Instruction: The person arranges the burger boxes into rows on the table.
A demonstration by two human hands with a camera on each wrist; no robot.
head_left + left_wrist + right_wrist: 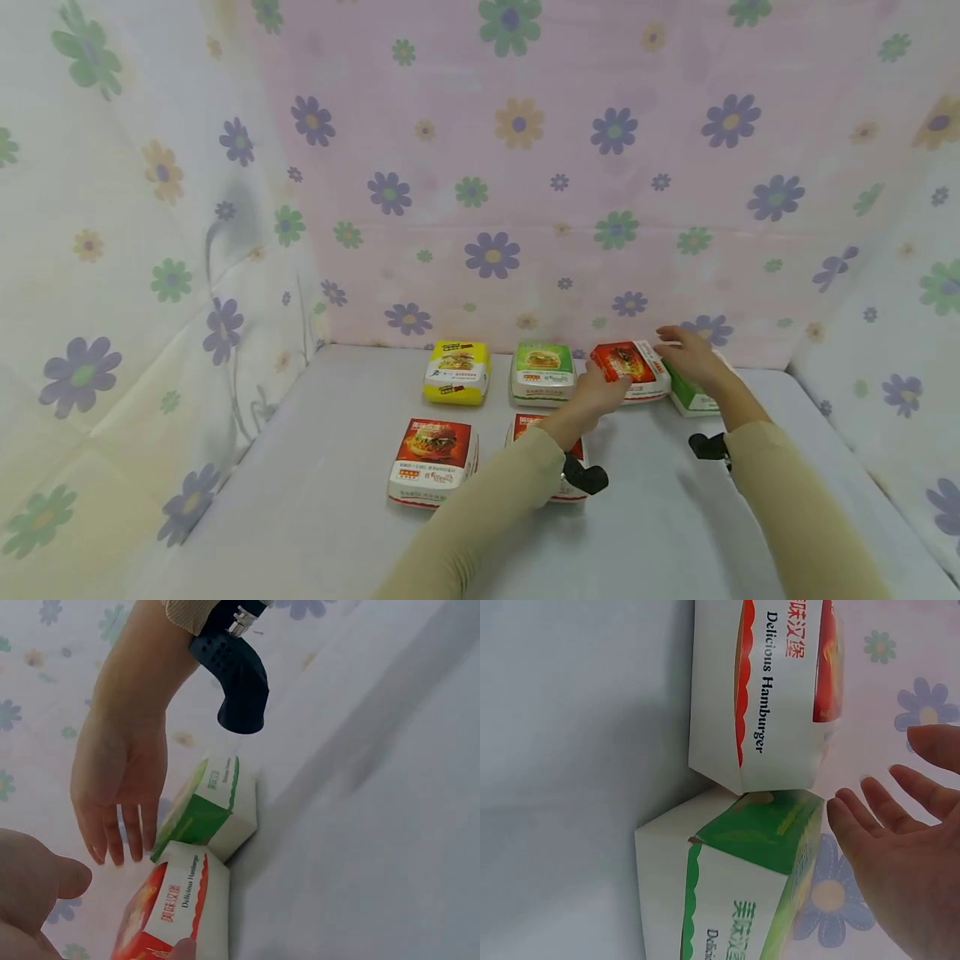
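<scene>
A red and white hamburger box point(622, 364) stands in the back row, turned at an angle. My left hand point(590, 396) is at its left end; in the left wrist view a fingertip point(182, 950) rests against the box, while the thumb point(73, 877) stands clear of it. Right of it, touching its corner, is a green and white hamburger box point(735, 877), also turned askew. My right hand point(693, 358) hovers over this green box with fingers extended and apart, holding nothing. The right forearm hides part of the green box in the head view.
A yellow hamburger box point(456, 372) and another green hamburger box point(543, 373) stand farther left in the back row. Nearer are two more red hamburger boxes, one in the open point(432, 458), one point(573, 492) partly behind my left arm. Flowered cloth point(450, 167) walls enclose the white table point(300, 500).
</scene>
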